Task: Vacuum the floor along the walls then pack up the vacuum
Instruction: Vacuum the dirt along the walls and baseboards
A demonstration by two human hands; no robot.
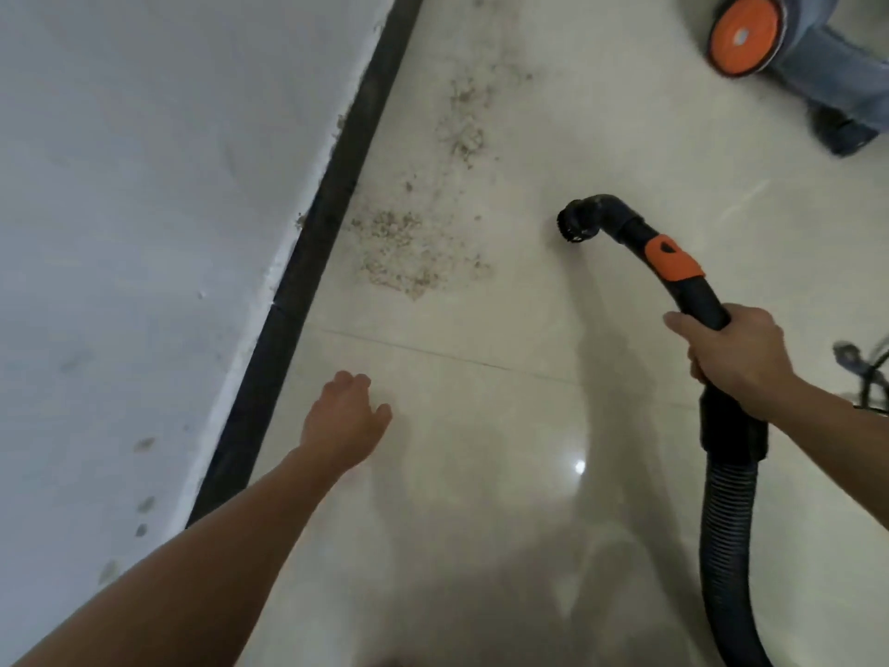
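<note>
Vacuum nozzle (575,228) at 2 o'clock, apart from grit patch (404,252) at 11 o'clock. Keep right hand (736,358) wrapped round hose handle (697,300); sweep toward dark skirting (312,262) at 10 o'clock, brush low. Left hand (346,416) loosely curled, empty

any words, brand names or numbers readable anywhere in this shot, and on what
No text can be read.
orange wheel hub: a pale mark at its centre, too blurred to read.
orange slider on the hose handle: a dark mark, no legible letters.
</note>
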